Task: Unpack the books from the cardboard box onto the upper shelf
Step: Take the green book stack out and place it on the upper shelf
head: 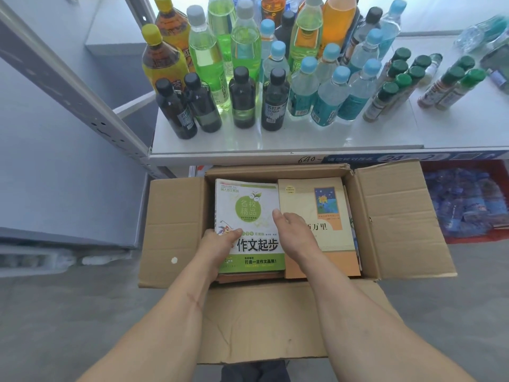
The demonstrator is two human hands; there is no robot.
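Gripping the green-white book (249, 224) titled "作文起步", left hand (220, 244); right hand (296, 230) loose-fingered on the tan book (319, 213)

under the left hand (220, 245) a white book (249, 216) with a green circle, green bottom band and black lettering; under the right hand (298, 230) a tan book (325, 216) with a small blue picture. around both, plain brown cardboard box (396, 216). beyond the hands, a white shelf (385, 133).

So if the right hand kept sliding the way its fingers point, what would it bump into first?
The right hand points up-left across the box, so it would probably slide onto the green and white book first; its fingertips already reach that book's right edge. Height above the cover is hard to judge.
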